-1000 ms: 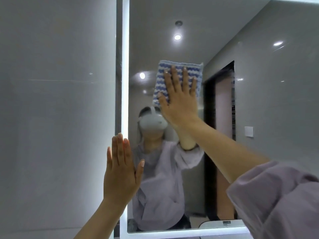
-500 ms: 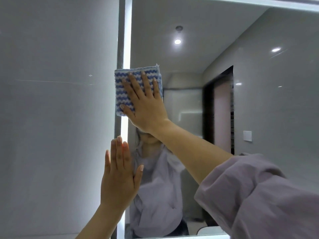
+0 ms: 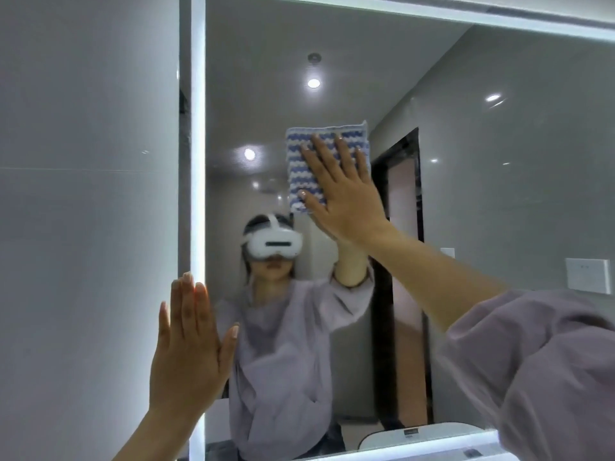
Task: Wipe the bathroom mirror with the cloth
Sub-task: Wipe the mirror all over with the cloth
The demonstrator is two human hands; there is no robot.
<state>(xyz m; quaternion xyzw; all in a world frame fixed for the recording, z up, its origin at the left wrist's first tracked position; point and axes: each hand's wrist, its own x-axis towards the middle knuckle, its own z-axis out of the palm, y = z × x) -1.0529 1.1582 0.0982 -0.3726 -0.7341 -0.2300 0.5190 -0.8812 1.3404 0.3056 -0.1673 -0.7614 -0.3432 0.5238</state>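
Right hand (image 3: pixel 342 201): raised, fingers straight and spread, palm pressing the cloth (image 3: pixel 297 174) flat against the glass.
Left hand (image 3: pixel 189 354): lower down, fingers straight and together, laid flat over the lit left edge of the mirror (image 3: pixel 466 161), thumb out over the glass, holding nothing.
Mirror: large, wall-mounted, bordered by a glowing white strip (image 3: pixel 197 161).
Wall (image 3: pixel 86 227): glossy grey tile, left of the mirror.
Reflection: a person in a lilac top and a white headset (image 3: pixel 273 246) (arm raised to meet the real one), with a dark doorway (image 3: pixel 402 261) behind.
Sleeve (image 3: pixel 539 377): lilac, bunched above the bare right forearm, lower right corner.
Cloth: blue-and-white wavy stripes, roughly square, on the mirror's upper middle; its top and left edges show past the fingers.
Switch plate (image 3: pixel 587 274): white, reflected at the right edge.
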